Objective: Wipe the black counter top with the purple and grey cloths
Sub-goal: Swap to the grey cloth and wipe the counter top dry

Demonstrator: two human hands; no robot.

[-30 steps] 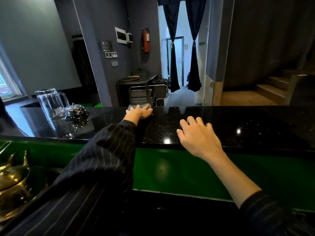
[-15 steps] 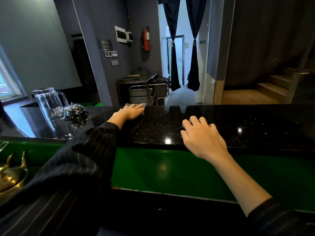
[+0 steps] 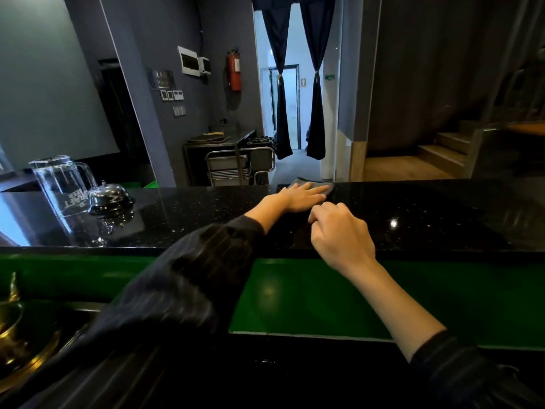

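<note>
1. Tabletop (image 3: 427, 214): glossy black stone flecked with fine pale speckles. It runs level as a long band from 9 o'clock to 3 o'clock, with a small bright glint toward 2 o'clock.
2. Grey cloth (image 3: 317, 183): thin and spread flat at the tabletop's far edge, near 12 o'clock. Its near part is covered by the left hand (image 3: 298, 196), which lies flat on it.

Black glossy speckled counter top (image 3: 427, 208) runs L to R across the view, w/ a green front panel (image 3: 295, 293) below its near edge. On it at far L: clear glass pitcher (image 3: 63, 187), upside down, w/ a chrome bell (image 3: 108, 196) just beside it. At the far edge, mid-counter, a grey cloth (image 3: 314, 183) lies flat under the left hand (image 3: 303, 196). The right hand (image 3: 342, 234) rests nearer, fingers curled.
</note>
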